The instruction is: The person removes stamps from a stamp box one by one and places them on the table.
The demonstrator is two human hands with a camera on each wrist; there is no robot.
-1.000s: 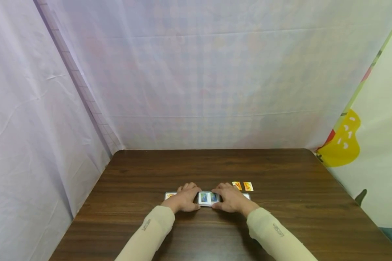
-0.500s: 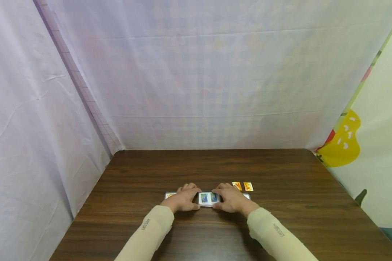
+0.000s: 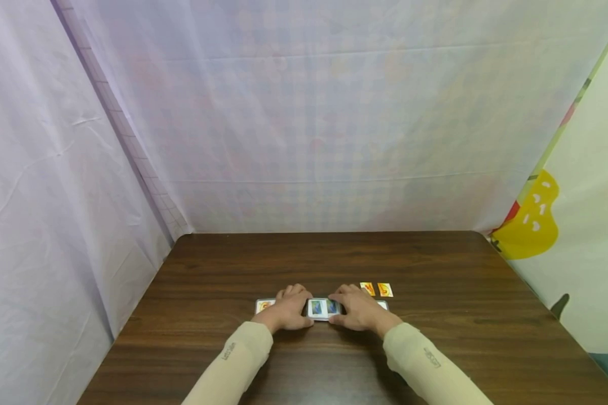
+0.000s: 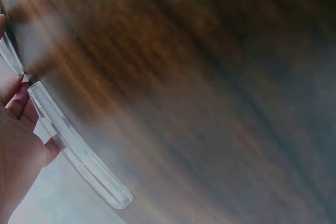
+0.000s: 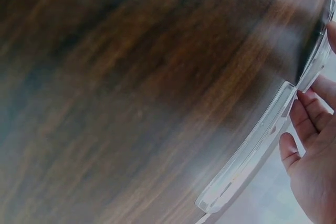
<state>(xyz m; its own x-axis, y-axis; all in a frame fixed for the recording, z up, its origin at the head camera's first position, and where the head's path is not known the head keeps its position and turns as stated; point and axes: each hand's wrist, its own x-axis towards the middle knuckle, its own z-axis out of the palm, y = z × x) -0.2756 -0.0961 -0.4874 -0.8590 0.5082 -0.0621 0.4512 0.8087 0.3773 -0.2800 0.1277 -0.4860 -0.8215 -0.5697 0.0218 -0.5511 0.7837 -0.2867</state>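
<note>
In the head view, flat clear cases stand in a row on the brown table. The middle case (image 3: 316,309) shows two blue-green pictures on white. My left hand (image 3: 286,311) grips its left end, thumb at the front edge and fingers at the back. At the right end, my right hand (image 3: 357,309) holds it the same way. An orange picture shows in the left case (image 3: 263,305), partly under my left hand. Only a corner of the right case (image 3: 383,305) is visible behind my right hand. Side on, the left wrist view has a clear case (image 4: 79,142) beneath my fingers.
Two small orange-and-yellow cards (image 3: 385,289) lie behind my right hand. The wood-grain table (image 3: 304,259) reaches back to a pale curtain (image 3: 304,140). White cloth (image 3: 56,197) hangs at the left, patterned cloth (image 3: 562,270) at the right.
My left wrist and forearm have shifted slightly to the right, showing a little more of the left case. The right hand, the cases and the cards look the same.
</note>
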